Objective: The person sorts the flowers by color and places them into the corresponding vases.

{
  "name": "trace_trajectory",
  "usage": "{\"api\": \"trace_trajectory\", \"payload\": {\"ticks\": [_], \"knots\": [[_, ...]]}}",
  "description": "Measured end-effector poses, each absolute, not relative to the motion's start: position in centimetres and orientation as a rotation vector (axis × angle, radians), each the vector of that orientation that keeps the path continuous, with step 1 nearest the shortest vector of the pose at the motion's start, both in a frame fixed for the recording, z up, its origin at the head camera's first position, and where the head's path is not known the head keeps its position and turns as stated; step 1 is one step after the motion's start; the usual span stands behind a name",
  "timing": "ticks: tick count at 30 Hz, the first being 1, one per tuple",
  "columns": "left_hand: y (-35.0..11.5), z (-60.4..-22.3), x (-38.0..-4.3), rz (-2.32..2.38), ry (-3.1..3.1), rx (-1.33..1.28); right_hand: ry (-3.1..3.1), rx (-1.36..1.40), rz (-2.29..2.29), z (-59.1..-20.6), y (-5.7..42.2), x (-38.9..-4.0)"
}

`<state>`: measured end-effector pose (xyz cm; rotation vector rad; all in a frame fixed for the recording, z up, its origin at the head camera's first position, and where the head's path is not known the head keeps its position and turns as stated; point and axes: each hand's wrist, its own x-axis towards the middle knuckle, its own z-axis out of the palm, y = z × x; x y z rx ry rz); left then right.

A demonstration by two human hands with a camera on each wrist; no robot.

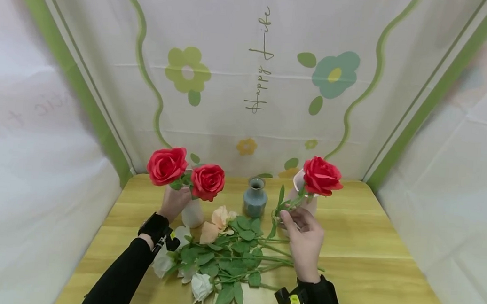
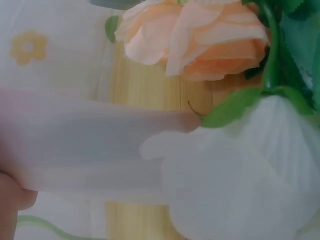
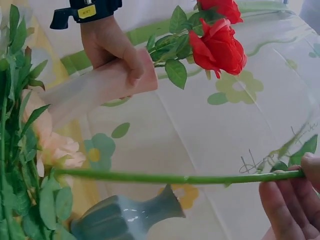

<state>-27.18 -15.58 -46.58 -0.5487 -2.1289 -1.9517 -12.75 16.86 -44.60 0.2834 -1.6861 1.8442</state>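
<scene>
My left hand (image 1: 175, 203) grips a white-and-pink vase (image 1: 191, 214) near its mouth, with the thumb and fingers around it. Two red roses (image 1: 208, 181) stand in that vase, their leaves hanging over the rim. With thumb and fingers my right hand (image 1: 307, 243) pinches the green stem (image 3: 185, 178) of a third red rose (image 1: 322, 176). This rose has its bloom up and leans to the right, overlapping a second pale pink vase (image 1: 313, 205) in the head view. The stem's lower end reaches toward the flowers on the table.
Between the hands stands a blue-grey vase (image 1: 254, 201). In front of it, a pile of leafy stems (image 1: 236, 253) lies on the wooden table (image 1: 367, 255), with peach flowers (image 1: 210, 233) and white roses (image 1: 202, 286). A printed cloth (image 1: 235, 29) rises behind the table.
</scene>
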Motion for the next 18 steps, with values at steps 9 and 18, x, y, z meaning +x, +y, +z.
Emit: {"api": "trace_trajectory", "payload": {"ticks": [9, 18], "knots": [[-15.7, -46.5, -27.1, -1.979, -2.129, -0.546, -1.629, 0.424, 1.910, -41.6, 15.0, -14.5], [-15.6, -46.4, -27.1, -1.953, -2.164, -0.479, -1.386, 0.491, 2.135, -46.9, 14.3, -22.5]]}}
